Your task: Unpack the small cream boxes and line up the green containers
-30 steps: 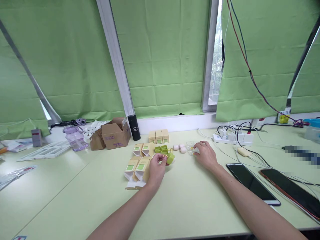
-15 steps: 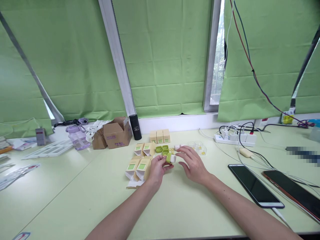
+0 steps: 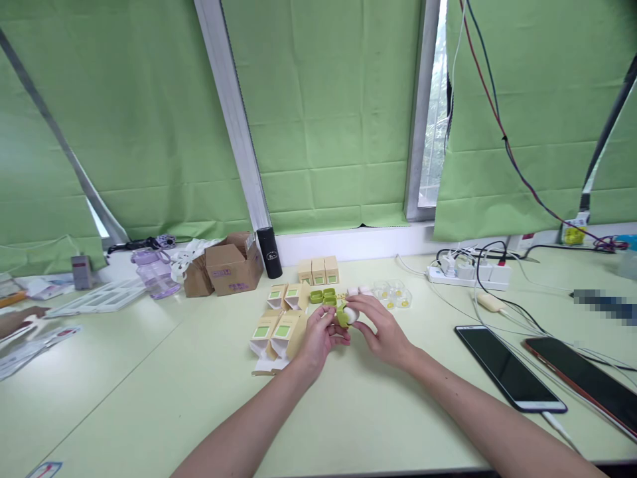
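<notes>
My left hand (image 3: 318, 333) pinches a small green-and-white piece (image 3: 343, 315) above the table. Its green part lies toward my left fingers, and its rounded white end faces right. The thumb and fingers of my right hand (image 3: 382, 332) close round that white end. Just beyond my hands sit several green square cups (image 3: 322, 296), with small yellow bits beside them. Pinkish-white pieces (image 3: 359, 291) lie behind my right fingers. To their right is a cluster of clear round containers (image 3: 393, 293) with yellow bits inside. Open cartons with green labels (image 3: 283, 331) stand left of my left hand.
Behind are closed small cartons (image 3: 318, 271), a black cylinder (image 3: 269, 253) and a cardboard box (image 3: 233, 267). A power strip (image 3: 468, 277) with cables and two phones (image 3: 508, 368) are on the right. Another person's hand (image 3: 22, 320) is at far left, near a white tray (image 3: 94, 299).
My right hand has moved left onto the white end of the piece, which has turned in my fingers. Another person's hand has come into view at far left.
</notes>
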Action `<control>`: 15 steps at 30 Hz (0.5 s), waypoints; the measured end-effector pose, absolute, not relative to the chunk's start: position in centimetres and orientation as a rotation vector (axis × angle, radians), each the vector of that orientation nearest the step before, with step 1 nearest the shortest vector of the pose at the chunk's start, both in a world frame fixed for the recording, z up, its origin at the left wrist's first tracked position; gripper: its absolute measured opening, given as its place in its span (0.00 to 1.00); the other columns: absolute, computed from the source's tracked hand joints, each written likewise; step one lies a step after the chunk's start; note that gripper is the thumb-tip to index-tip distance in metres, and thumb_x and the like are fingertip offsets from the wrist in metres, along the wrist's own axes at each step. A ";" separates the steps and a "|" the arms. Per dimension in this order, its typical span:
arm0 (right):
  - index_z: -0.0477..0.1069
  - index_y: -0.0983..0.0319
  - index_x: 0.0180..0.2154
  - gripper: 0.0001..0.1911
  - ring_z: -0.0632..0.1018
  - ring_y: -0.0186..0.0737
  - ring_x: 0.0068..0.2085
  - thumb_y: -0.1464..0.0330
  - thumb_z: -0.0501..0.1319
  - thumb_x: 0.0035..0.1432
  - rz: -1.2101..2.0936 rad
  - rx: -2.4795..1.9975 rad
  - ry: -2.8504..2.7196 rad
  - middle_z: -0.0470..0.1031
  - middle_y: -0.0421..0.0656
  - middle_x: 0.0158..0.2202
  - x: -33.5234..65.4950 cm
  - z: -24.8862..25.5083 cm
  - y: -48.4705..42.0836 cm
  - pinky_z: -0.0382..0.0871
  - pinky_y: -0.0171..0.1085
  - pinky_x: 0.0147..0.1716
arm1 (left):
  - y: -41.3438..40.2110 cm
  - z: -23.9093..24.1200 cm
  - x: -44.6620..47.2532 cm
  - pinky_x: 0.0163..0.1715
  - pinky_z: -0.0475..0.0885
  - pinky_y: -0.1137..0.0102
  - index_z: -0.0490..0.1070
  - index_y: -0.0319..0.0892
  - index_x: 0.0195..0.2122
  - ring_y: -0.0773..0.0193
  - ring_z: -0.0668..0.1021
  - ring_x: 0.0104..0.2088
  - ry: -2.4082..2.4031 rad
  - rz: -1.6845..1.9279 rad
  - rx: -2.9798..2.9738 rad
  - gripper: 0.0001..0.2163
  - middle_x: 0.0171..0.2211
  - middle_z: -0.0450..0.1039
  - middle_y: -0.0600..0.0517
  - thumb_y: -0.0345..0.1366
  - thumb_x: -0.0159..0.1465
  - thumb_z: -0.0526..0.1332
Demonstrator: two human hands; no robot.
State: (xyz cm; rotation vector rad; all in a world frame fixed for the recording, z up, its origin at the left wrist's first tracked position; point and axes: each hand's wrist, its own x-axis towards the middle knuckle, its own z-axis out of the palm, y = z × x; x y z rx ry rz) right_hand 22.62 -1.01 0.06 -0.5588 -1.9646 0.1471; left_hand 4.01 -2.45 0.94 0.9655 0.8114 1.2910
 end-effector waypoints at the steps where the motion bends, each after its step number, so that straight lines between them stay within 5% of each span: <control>1: 0.68 0.55 0.61 0.20 0.74 0.51 0.63 0.71 0.57 0.70 0.245 -0.587 -1.925 0.75 0.50 0.60 22.5 0.0 -1.0 0.71 0.56 0.62 | -2.4 0.9 4.0 0.23 0.75 0.68 0.66 0.42 0.41 0.63 0.78 0.23 0.818 1.297 0.977 0.19 0.28 0.76 0.52 0.49 0.60 0.70; 8: 0.68 0.56 0.51 0.17 0.82 0.46 0.51 0.58 0.67 0.64 1.048 -0.563 -1.511 0.80 0.47 0.50 21.8 -0.7 -0.6 0.76 0.47 0.53 | -2.0 0.8 3.6 0.23 0.73 0.71 0.66 0.42 0.39 0.65 0.76 0.23 0.908 1.389 1.063 0.20 0.26 0.74 0.53 0.51 0.59 0.70; 15: 0.67 0.56 0.43 0.25 0.82 0.42 0.40 0.61 0.78 0.50 1.404 -0.442 -1.248 0.81 0.41 0.41 21.6 -0.5 -0.2 0.78 0.45 0.45 | -2.0 1.0 3.7 0.24 0.74 0.70 0.68 0.42 0.38 0.64 0.76 0.30 0.977 1.488 1.123 0.18 0.32 0.75 0.50 0.49 0.58 0.70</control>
